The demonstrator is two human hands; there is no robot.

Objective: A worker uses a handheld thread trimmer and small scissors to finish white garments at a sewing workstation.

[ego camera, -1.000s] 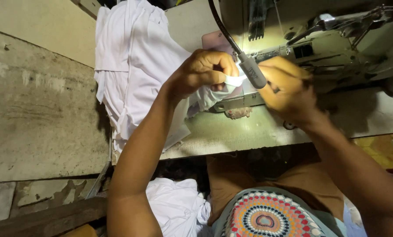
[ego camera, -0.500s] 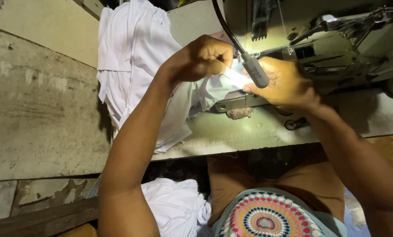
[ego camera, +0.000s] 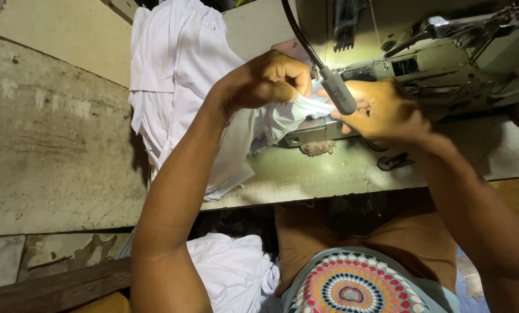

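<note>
My left hand [ego camera: 268,78] is closed into a fist on a piece of white fabric [ego camera: 178,75], lifted just above the sewing table [ego camera: 329,168]. My right hand [ego camera: 384,110] pinches the same fabric's edge close beside it, right behind the head of a gooseneck lamp [ego camera: 339,93]. The fabric trails left and back across the table in a heap. The sewing machine [ego camera: 445,52] sits just behind both hands, and its needle area is hidden by the lamp and my fingers.
More white cloth [ego camera: 230,272] lies bunched by my lap below the table edge. A rough concrete wall [ego camera: 51,133] fills the left. A dark small tool [ego camera: 392,162] lies on the table under my right wrist.
Both hands have risen and drawn closer together with the fabric, toward the lamp head. The fabric piece is now stretched between them.
</note>
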